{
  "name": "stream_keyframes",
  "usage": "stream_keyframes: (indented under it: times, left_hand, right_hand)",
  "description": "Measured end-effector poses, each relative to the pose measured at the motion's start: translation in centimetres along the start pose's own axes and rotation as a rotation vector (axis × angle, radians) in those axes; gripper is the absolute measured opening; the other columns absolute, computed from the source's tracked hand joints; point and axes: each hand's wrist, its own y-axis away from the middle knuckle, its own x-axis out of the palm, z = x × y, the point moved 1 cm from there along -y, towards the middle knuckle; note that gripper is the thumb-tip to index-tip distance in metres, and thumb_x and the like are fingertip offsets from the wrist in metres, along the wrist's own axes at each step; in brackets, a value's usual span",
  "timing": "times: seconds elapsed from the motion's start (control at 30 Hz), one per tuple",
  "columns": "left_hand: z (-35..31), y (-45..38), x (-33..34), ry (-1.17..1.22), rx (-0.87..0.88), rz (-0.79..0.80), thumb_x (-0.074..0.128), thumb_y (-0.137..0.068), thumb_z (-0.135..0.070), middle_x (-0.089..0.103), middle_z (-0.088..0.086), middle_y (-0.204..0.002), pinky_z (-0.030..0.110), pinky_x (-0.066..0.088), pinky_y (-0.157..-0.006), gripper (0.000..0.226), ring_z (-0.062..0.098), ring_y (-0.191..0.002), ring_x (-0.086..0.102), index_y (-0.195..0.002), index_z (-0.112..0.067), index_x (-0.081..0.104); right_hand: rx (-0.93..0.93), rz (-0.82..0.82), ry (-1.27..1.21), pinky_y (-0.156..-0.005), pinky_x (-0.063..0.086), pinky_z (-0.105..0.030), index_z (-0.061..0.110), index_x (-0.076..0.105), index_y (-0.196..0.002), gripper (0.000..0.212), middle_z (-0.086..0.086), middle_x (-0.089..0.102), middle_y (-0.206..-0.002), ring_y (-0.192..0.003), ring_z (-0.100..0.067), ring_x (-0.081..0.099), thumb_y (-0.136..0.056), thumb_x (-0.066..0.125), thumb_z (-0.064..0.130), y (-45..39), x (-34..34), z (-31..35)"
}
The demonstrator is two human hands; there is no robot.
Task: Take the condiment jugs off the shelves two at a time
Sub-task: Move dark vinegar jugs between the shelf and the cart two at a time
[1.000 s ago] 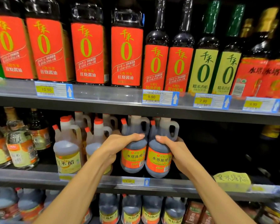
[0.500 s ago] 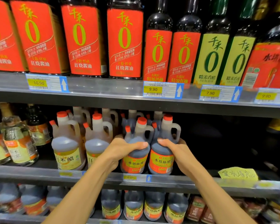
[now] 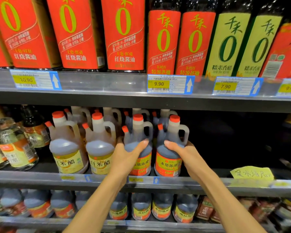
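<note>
1. Two dark vinegar jugs stand upright side by side at the front edge of the middle shelf (image 3: 40, 178), each with a red cap, a small red spout and a side handle. The left dark jug (image 3: 139, 140) and the right dark jug (image 3: 170, 158) sit just beside each other, not quite touching.
2. The left hand (image 3: 126, 158) wraps round the left dark jug's shoulder, thumb laid across its front, fingers curled behind.
3. The right hand (image 3: 185, 153) grips the right dark jug the same way, thumb across the front below the handle, fingers hidden behind the body.
4. Whether either jug's base is off the shelf cannot be told.
5. More dark jugs stand in the row behind these two.
6. To the left on the same shelf stand two pale rice-vinegar jugs (image 3: 67, 148) with yellow labels, and past them glass bottles (image 3: 15, 145).
7. To the right of the held jugs the shelf is dark, with a handwritten yellow note (image 3: 252, 173) at its edge.
8. The upper shelf carries tall red-labelled bottles (image 3: 124, 34) and green-labelled bottles (image 3: 228, 44), with price tags (image 3: 159, 84) below.
9. The lower shelf holds more dark jugs (image 3: 161, 207).
</note>
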Motion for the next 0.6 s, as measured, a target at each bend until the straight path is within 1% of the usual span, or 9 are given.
stream_keyframes:
  times: [0.1, 0.13, 0.23, 0.3, 0.33, 0.4, 0.47, 0.53, 0.6]
  left_hand:
    - [0.7, 0.9, 0.2, -0.032, 0.087, -0.043, 0.077, -0.066, -0.067, 0.060, -0.005, -0.101, 0.034, 0.050, -0.077, 0.072, 0.008, -0.092, 0.058, -0.107, -0.015, 0.050]
    - [1.1, 1.2, 0.3, -0.016, 0.116, -0.052, 0.077, -0.062, -0.071, 0.062, -0.005, -0.103, 0.035, 0.052, -0.079, 0.075, 0.010, -0.095, 0.061, -0.107, -0.016, 0.051]
    - [2.1, 2.4, 0.4, -0.019, 0.182, -0.107, 0.074, -0.058, -0.076, 0.067, -0.008, -0.102, 0.037, 0.052, -0.081, 0.071, 0.014, -0.096, 0.064, -0.102, -0.023, 0.056]
    - [2.4, 2.9, 0.6, 0.010, 0.197, -0.146, 0.074, -0.060, -0.079, 0.068, -0.008, -0.104, 0.038, 0.053, -0.082, 0.074, 0.016, -0.099, 0.065, -0.106, -0.024, 0.058]
    - [2.4, 3.0, 0.7, 0.030, 0.194, -0.159, 0.077, -0.061, -0.077, 0.068, -0.008, -0.106, 0.040, 0.054, -0.084, 0.073, 0.015, -0.101, 0.065, -0.109, -0.025, 0.058]
    - [2.1, 3.0, 0.7, 0.047, 0.206, -0.182, 0.083, -0.065, -0.065, 0.067, -0.008, -0.102, 0.039, 0.053, -0.081, 0.062, 0.014, -0.097, 0.065, -0.103, -0.025, 0.055]
    - [2.0, 2.6, 0.6, 0.038, 0.217, -0.178, 0.085, -0.066, -0.060, 0.067, -0.008, -0.098, 0.037, 0.052, -0.078, 0.057, 0.014, -0.094, 0.065, -0.097, -0.025, 0.053]
    - [2.2, 2.0, 0.3, 0.041, 0.224, -0.144, 0.081, -0.064, -0.066, 0.069, -0.008, -0.099, 0.039, 0.055, -0.081, 0.059, 0.013, -0.095, 0.067, -0.097, -0.025, 0.055]
    - [2.5, 1.6, -0.2, 0.052, 0.213, -0.102, 0.078, -0.063, -0.068, 0.071, -0.008, -0.101, 0.043, 0.057, -0.087, 0.060, 0.012, -0.097, 0.067, -0.100, -0.026, 0.059]
  right_hand:
    - [-0.017, -0.007, -0.017, -0.097, 0.057, -0.043, 0.019, 0.059, -0.135, 0.085, -0.002, 0.076, -0.118, -0.107, -0.020, 0.074, -0.063, 0.088, 0.054, 0.3, -0.1, -0.4]
    - [-0.022, -0.019, -0.027, -0.097, 0.057, -0.042, 0.021, 0.056, -0.137, 0.087, -0.001, 0.075, -0.121, -0.109, -0.019, 0.073, -0.064, 0.086, 0.056, 0.5, -0.1, -0.6]
    - [-0.030, -0.049, -0.066, -0.097, 0.056, -0.041, 0.025, 0.051, -0.137, 0.077, 0.002, 0.071, -0.126, -0.112, -0.014, 0.070, -0.074, 0.084, 0.054, 1.5, -0.2, -1.5]
    - [-0.039, -0.048, -0.067, -0.091, 0.056, -0.034, 0.025, 0.052, -0.136, 0.072, 0.004, 0.071, -0.126, -0.111, -0.010, 0.070, -0.075, 0.078, 0.053, 2.1, 0.0, -1.7]
    - [-0.042, -0.047, -0.062, -0.088, 0.056, -0.031, 0.025, 0.052, -0.135, 0.070, 0.005, 0.071, -0.125, -0.110, -0.008, 0.071, -0.076, 0.076, 0.052, 2.3, 0.0, -1.7]
    - [-0.052, -0.045, -0.056, -0.087, 0.055, -0.029, 0.023, 0.054, -0.135, 0.065, 0.005, 0.073, -0.124, -0.109, -0.008, 0.071, -0.080, 0.075, 0.049, 2.5, 0.1, -1.5]
    - [-0.052, -0.048, -0.053, -0.088, 0.055, -0.030, 0.023, 0.057, -0.134, 0.056, 0.005, 0.074, -0.122, -0.109, -0.010, 0.071, -0.084, 0.075, 0.043, 2.6, 0.1, -1.4]
    - [-0.059, -0.055, -0.050, -0.084, 0.056, -0.027, 0.023, 0.060, -0.131, 0.047, 0.005, 0.075, -0.118, -0.107, -0.010, 0.072, -0.088, 0.073, 0.038, 2.5, 0.2, -1.2]
    - [-0.066, -0.053, -0.049, -0.083, 0.057, -0.027, 0.022, 0.062, -0.129, 0.045, 0.004, 0.076, -0.116, -0.107, -0.012, 0.072, -0.088, 0.072, 0.037, 2.5, 0.3, -1.2]
